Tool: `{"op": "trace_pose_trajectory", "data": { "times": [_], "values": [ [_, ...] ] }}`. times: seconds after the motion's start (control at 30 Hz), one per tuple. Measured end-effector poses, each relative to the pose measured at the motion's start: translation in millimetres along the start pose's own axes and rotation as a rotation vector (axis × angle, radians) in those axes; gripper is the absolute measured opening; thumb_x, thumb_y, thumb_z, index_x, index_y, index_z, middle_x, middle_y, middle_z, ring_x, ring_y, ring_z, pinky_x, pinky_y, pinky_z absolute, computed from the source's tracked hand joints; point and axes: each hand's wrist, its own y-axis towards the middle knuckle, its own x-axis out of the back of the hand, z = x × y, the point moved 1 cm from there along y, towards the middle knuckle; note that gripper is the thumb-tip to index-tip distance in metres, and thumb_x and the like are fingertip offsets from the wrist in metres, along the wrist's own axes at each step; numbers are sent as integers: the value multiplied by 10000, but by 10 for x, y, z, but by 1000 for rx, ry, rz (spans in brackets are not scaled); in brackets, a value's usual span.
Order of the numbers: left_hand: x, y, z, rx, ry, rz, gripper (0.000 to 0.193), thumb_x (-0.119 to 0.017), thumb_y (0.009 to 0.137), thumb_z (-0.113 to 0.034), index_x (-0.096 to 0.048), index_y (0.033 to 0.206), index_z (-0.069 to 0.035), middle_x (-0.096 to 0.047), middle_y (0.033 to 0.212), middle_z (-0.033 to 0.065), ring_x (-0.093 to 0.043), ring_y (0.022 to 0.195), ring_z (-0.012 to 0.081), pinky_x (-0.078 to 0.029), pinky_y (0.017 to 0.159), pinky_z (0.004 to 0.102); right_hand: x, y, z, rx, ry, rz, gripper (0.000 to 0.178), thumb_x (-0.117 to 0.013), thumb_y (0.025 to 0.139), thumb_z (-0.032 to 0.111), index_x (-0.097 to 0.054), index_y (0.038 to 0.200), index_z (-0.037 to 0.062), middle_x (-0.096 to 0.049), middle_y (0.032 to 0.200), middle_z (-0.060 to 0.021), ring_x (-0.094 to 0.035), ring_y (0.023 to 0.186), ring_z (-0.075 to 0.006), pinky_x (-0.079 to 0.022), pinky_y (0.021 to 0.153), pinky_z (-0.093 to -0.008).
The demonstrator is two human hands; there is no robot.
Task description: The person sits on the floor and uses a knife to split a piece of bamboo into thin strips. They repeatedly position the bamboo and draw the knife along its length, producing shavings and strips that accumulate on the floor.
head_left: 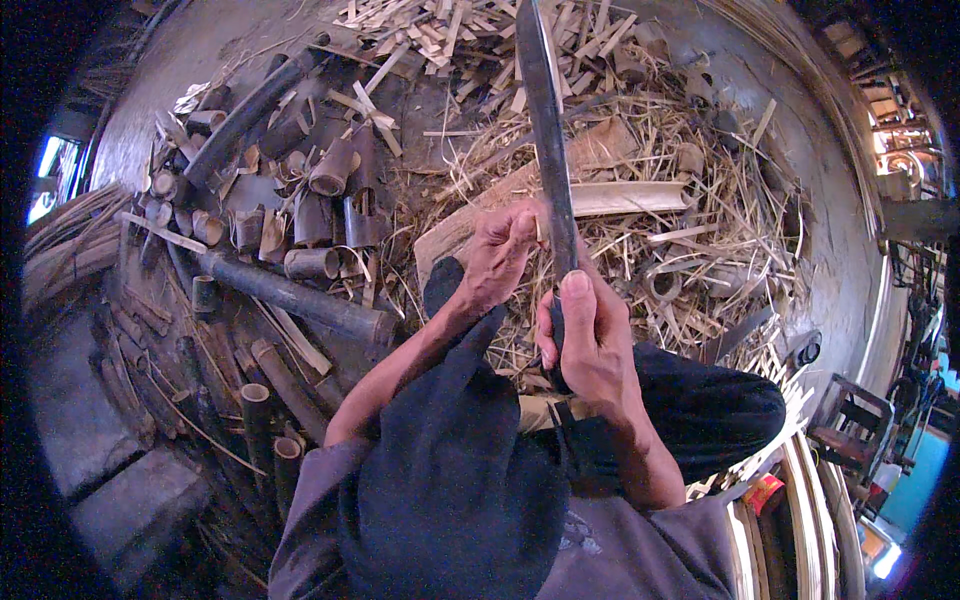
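A long, dark, flat metal blade (545,110) is standing almost upright in the picture, its tip pointing toward twelve o'clock and running out at the upper edge, its lower end sitting just above the centre. Its surface is looking dull grey with a paler streak along one edge. The dark handle (556,345) is lying at the six o'clock end of the blade, mostly hidden inside a closed fist. A thin, pale yellow sliver of split bamboo (539,228) is sitting just at the blade's nine o'clock side, touching its edge, upright and largely covered by fingers, so its full length is not showing.
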Motion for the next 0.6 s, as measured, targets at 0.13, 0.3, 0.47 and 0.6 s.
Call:
{"op": "trace_pose_trajectory", "data": {
  "times": [0.13,0.3,0.47,0.6],
  "values": [
    [64,4,126,-48,-184,51,420,-433,986,-397,-540,773,-52,-476,733,-13,-416,678,78,-334,603,235,-4,-20,18,-48,-2,19,507,-360,1010,321,-252,1468,133,-460,626,27,-433,519,-47,-390,462,-210],
    [53,-6,11,54,12,27,432,-420,988,-408,-536,775,-51,-465,731,-20,-411,674,77,-333,604,236,17,-11,-31,-18,10,7,393,-349,1011,342,-376,1317,97,-466,636,14,-436,509,-55,-383,460,-209],
    [51,-9,17,7,-23,22,427,-424,989,-399,-535,780,-43,-466,727,-21,-413,678,82,-343,608,246,-48,-8,-15,46,-27,-67,465,-349,1006,373,-449,1301,27,-468,637,1,-428,479,-52,-366,455,-199],
    [82,16,94,5,-66,47,417,-424,990,-392,-538,794,-41,-465,726,-24,-409,680,84,-348,610,252,-33,13,-72,86,-58,-34,515,-361,1004,364,-321,1431,80,-462,637,19,-417,479,-37,-359,447,-189]
  ]
}}
